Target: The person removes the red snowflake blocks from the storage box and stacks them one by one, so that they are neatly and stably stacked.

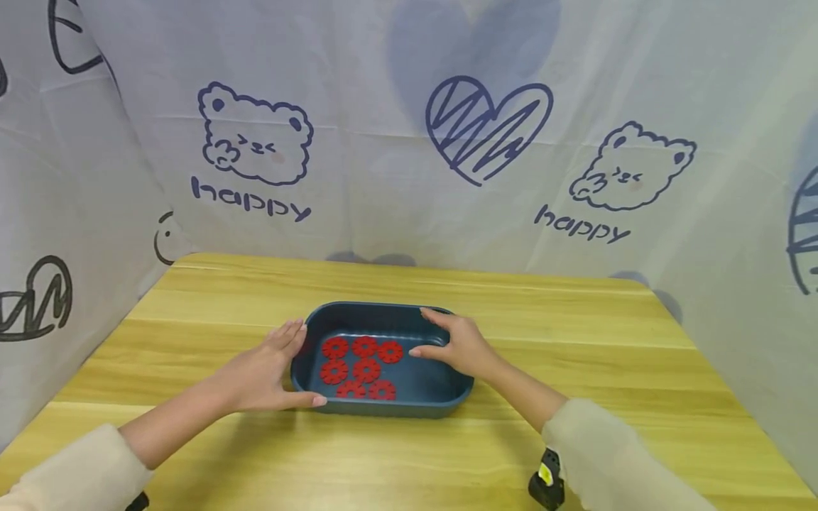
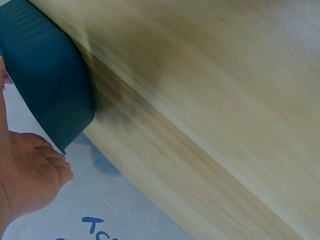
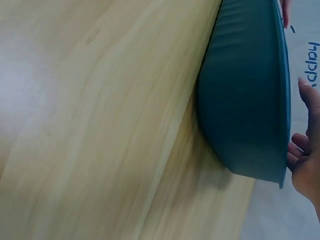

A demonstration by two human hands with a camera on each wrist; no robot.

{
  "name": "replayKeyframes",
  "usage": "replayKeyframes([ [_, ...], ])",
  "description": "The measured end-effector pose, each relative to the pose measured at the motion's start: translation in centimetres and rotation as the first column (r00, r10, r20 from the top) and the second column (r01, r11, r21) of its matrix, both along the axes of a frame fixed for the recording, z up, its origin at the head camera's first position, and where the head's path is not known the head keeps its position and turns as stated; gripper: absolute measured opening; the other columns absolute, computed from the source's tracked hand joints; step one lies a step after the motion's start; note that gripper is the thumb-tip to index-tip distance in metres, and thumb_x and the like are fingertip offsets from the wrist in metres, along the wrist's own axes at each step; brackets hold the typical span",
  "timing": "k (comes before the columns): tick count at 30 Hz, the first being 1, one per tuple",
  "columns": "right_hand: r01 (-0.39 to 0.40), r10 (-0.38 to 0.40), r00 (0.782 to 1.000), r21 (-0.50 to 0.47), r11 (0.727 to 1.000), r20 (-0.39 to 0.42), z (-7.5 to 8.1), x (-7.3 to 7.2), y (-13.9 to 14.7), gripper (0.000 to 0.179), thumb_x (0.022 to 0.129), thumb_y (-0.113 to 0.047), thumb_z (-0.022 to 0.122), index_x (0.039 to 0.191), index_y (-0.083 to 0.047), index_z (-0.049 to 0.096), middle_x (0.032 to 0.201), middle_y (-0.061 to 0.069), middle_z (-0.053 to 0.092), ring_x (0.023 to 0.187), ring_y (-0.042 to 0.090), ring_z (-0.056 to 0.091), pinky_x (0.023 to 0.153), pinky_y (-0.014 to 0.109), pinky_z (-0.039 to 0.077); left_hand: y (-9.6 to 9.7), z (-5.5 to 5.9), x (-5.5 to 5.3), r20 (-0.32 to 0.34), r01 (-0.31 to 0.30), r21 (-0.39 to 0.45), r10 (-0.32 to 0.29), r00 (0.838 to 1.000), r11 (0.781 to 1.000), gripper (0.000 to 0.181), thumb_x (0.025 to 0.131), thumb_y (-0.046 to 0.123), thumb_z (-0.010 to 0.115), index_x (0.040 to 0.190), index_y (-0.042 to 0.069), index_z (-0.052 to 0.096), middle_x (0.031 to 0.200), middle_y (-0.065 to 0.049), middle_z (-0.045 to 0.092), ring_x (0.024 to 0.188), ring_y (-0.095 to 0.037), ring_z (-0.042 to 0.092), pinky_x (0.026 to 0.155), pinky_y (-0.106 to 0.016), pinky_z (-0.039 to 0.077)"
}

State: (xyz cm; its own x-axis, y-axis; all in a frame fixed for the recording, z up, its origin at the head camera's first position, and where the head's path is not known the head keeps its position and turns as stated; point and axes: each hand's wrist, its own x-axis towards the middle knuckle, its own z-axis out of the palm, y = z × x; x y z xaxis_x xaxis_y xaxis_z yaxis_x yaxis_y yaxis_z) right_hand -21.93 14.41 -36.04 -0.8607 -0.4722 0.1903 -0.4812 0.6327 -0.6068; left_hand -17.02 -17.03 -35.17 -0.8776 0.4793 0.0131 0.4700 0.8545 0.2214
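A dark blue-green basin (image 1: 415,409) with rounded corners stands on the table. Several red notched discs (image 1: 366,370) lie flat on its floor, mostly in the left half. My left hand (image 1: 268,369) is at the basin's left end, fingers stretched along the side and thumb at the front rim. At the right end my right hand (image 1: 463,345) reaches over the rim, with thumb and fingers spread apart above the inside. The wrist views show the basin's outer wall (image 2: 50,75) beside the left hand (image 2: 32,172) and the same wall (image 3: 245,95) beside the right hand (image 3: 307,145).
The wooden table (image 1: 575,341) spreads around the basin on every side. A white cloth (image 1: 377,177) printed with bears and hearts hangs behind it and along both sides. A small black device (image 1: 546,482) shows by the right sleeve (image 1: 613,454).
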Motion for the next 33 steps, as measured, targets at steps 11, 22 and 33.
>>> replayKeyframes([
  [11, 0.05, -0.045, 0.986, -0.03, 0.998, 0.163, -1.2, -1.6, -2.9, 0.057, 0.079, -0.021, 0.074, 0.127, 0.003, 0.054, 0.117, 0.019, 0.064, 0.108, 0.03, 0.061, 0.091, 0.037, 0.05, -0.3, 0.0, 0.0, 0.017, 0.002, -0.007, -0.002, 1.0, 1.0, 0.11, 0.073, 0.072, 0.056, 0.141, -0.011, 0.028, 0.148, -0.03, 0.022, 0.136, -0.047, 0.024, 0.103, -0.058, 0.033],
  [22, 0.168, -0.186, 0.959, 0.099, 0.981, 0.215, -2.4, -2.7, -3.9, 0.044, 0.074, -0.02, 0.078, 0.111, 0.0, 0.066, 0.094, 0.011, 0.069, 0.089, 0.022, 0.065, 0.078, 0.027, 0.053, -0.2, -0.4, -0.3, 0.014, -0.008, 0.001, 0.008, 1.0, 1.0, 0.11, 0.074, 0.071, 0.056, 0.141, -0.01, 0.027, 0.149, -0.029, 0.022, 0.136, -0.047, 0.023, 0.102, -0.058, 0.034],
  [33, 0.162, -0.193, 0.97, 0.198, 0.967, 0.149, -2.9, -2.8, -4.5, 0.032, 0.072, -0.021, 0.08, 0.096, -0.002, 0.07, 0.086, 0.007, 0.067, 0.079, 0.016, 0.06, 0.073, 0.026, 0.051, 0.0, -0.5, -0.2, 0.012, -0.009, -0.014, 0.009, 1.0, 1.0, 0.111, 0.072, 0.074, 0.055, 0.14, -0.012, 0.03, 0.148, -0.03, 0.023, 0.136, -0.047, 0.024, 0.102, -0.058, 0.034],
])
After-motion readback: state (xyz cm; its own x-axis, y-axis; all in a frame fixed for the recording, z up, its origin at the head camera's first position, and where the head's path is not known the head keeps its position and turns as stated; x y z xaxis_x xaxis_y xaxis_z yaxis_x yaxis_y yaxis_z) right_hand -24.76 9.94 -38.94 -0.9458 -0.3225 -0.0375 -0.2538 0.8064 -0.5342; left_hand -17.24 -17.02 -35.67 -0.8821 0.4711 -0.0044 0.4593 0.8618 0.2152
